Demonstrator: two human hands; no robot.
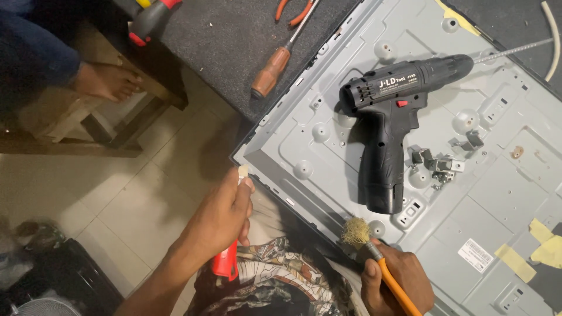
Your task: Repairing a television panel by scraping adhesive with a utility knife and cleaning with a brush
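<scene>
L hand [225, 213] clamps half-hidden red tool [226, 261]; R hand [393, 287] grips brush [374, 254], handle cut off.

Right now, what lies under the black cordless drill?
The black cordless drill lies on its side on the grey sheet-metal back panel, with small loose metal brackets beside its handle. The panel beneath its body is hidden.

Your right hand [393, 281] held a brush [374, 257] with frayed straw-coloured bristles and a glossy orange handle. Your left hand [225, 213] gripped a red plastic tool [225, 262]. The panel [328, 105] was matt grey sheet metal, the drill [389, 111] matt black plastic, the screwdriver [272, 70] handle brown and smooth.
</scene>
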